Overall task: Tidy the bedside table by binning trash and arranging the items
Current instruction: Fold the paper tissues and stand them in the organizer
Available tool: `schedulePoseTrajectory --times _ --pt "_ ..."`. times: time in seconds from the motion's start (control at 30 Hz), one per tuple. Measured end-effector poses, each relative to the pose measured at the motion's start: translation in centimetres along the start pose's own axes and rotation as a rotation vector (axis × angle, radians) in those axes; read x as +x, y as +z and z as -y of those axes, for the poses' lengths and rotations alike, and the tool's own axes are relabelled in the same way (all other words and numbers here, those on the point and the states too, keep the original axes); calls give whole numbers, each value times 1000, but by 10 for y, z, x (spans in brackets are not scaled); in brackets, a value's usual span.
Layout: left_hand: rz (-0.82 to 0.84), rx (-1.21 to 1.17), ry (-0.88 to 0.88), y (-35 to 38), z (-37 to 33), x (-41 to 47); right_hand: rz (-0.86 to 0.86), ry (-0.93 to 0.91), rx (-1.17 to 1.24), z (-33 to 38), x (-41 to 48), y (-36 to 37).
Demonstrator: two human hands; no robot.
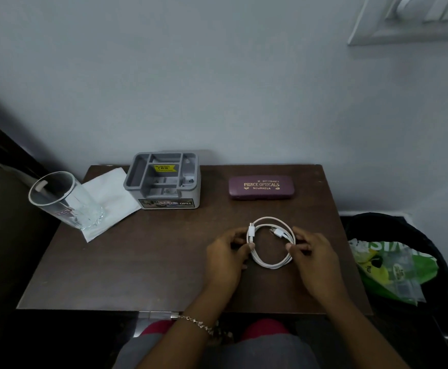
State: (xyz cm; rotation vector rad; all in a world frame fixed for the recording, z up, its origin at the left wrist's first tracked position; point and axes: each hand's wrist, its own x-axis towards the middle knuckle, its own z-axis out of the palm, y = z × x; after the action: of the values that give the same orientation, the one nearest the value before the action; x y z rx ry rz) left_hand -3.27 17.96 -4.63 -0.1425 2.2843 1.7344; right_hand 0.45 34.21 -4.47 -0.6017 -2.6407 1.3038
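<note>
We see a white charging cable [269, 264] wound into a loop near the front right of the dark wooden bedside table [151, 262], with both plugs lying at the top of the loop. The left hand [227, 258] pinches the loop's left side between thumb and fingers, just below one plug. The right hand [314, 258] pinches the right side the same way. Whether the loop rests on the wood or is lifted slightly off it, we cannot tell from this angle.

Behind the hands, toward the wall, lies a closed purple glasses case [261, 187] (gold lettering on its lid). To its left stands a grey plastic organiser [164, 179] with several compartments and a yellow sticker inside. At the back left corner an empty drinking glass [66, 201] stands on a white paper napkin [114, 195].

On the floor just beside the table's right edge is a black bin [403, 227] holding a green and yellow plastic bag [393, 270]. The left wrist wears a thin bracelet [199, 324].
</note>
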Motion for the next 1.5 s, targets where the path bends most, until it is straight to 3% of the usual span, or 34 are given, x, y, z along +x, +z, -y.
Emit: schedulePoseTrajectory --times 0.13,0.23,0.5,0.57,0.77,0.93,1.17,1.23,1.37,1.5 --pt "-37 -32 -22 -33 2 -4 -94 -90 1 16 -14 4" --pt "-167 -76 -14 -78 4 -8 -111 -185 35 41 -26 18" --pt "-796 56 51 -200 32 -14 203 -314 222 119 -46 120" --pt "-870 77 81 -219 33 -7 300 -348 244 143 -48 148" --pt "-715 50 118 -255 38 28 500 -291 248 209 -37 221" --pt "-563 14 165 -269 42 46 565 -219 232 231 -20 254" --pt "-593 56 155 -272 37 48 521 -275 246 231 -16 274" --pt "-592 62 153 -272 36 47 548 -329 138 225 -15 274" --pt "-582 46 147 -270 39 41 488 -546 -371 200 -14 271" --pt "-583 7 138 -270 44 35 460 -669 -470 186 -20 267"
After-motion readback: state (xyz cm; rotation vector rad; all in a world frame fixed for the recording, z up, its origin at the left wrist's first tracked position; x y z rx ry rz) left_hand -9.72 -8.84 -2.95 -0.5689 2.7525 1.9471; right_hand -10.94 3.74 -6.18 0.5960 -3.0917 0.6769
